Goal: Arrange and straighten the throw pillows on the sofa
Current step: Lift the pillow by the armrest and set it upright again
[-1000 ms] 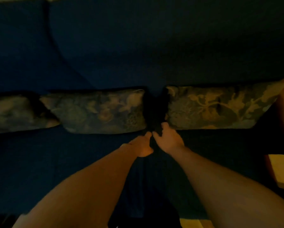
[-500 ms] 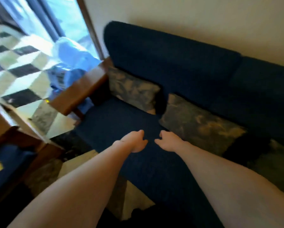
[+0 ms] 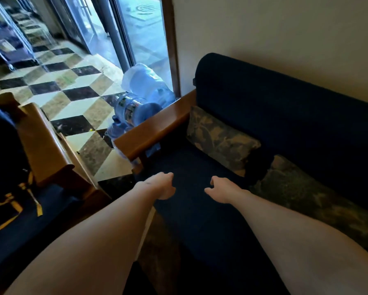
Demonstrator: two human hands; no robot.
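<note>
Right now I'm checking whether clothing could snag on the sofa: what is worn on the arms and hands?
Nothing visible. Both forearms are bare to the frame's edge, with no sleeves, watch, bracelets or gloves. The left hand and right hand show no rings that I can make out. One small dark mark sits near the left wrist.

My left hand [image 3: 159, 186] and right hand [image 3: 222, 191] hang empty, fingers loosely curled, apart over the dark blue sofa [image 3: 200, 209] seat, with one patterned pillow [image 3: 220, 138] leaning on the backrest by the wooden armrest [image 3: 155, 129] and a second pillow [image 3: 319, 199] to its right.
</note>
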